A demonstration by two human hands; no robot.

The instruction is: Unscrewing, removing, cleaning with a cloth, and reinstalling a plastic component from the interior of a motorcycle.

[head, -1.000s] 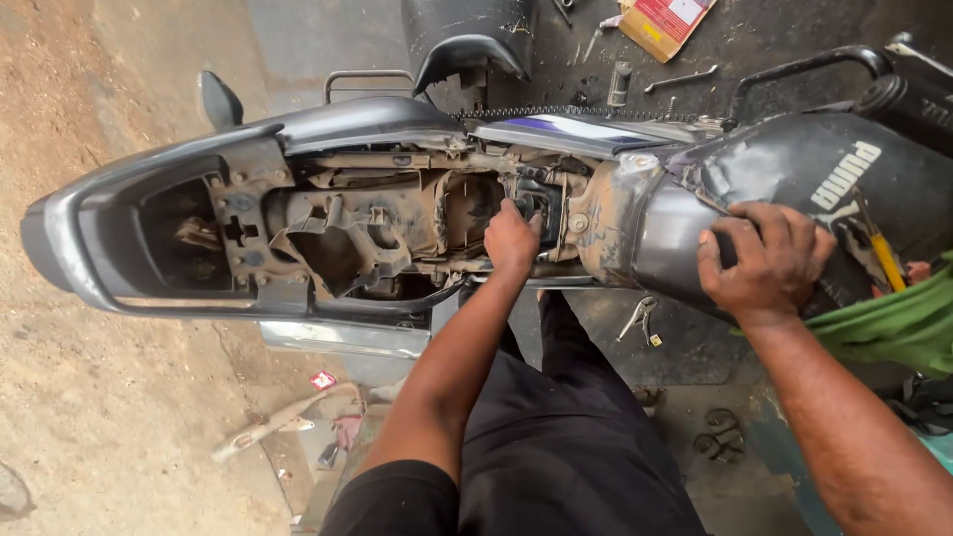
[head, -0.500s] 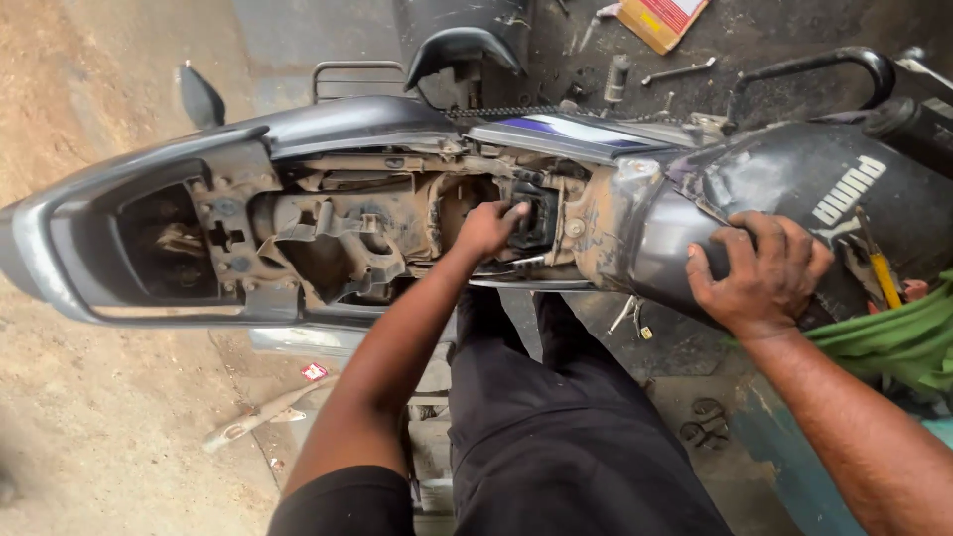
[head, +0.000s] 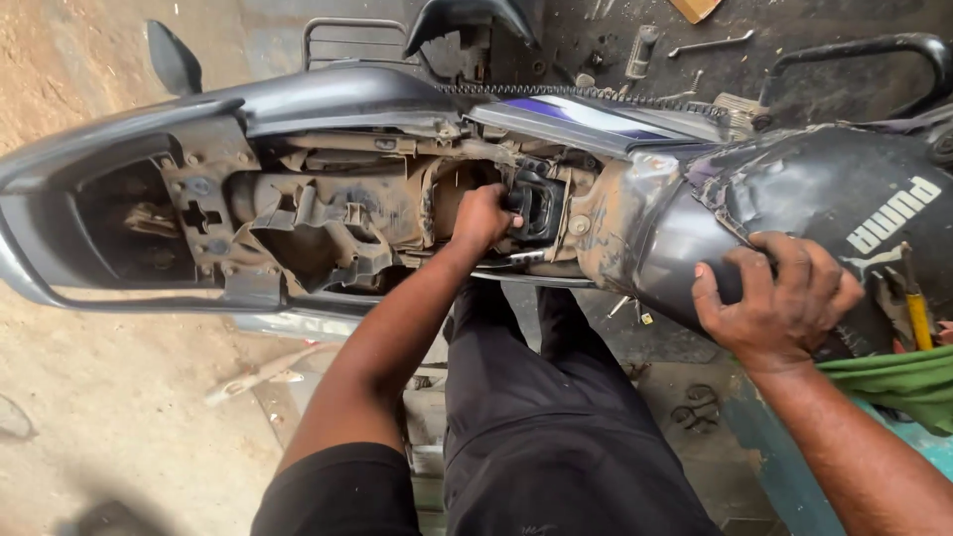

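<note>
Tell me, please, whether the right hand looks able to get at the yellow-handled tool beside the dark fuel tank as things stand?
Probably yes: the right hand rests on the dark fuel tank, and the yellow-handled tool lies just to its right, uncovered, above the green cloth. Nothing visible lies between them.

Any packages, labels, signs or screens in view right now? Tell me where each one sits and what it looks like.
Lettering on seat cover: white block letters on the black cover, far right, just above the right hand.
Flat package: top edge, on the ground behind the bike; orange-tan corner only, mostly cut off.
No signs or screens visible.
</note>
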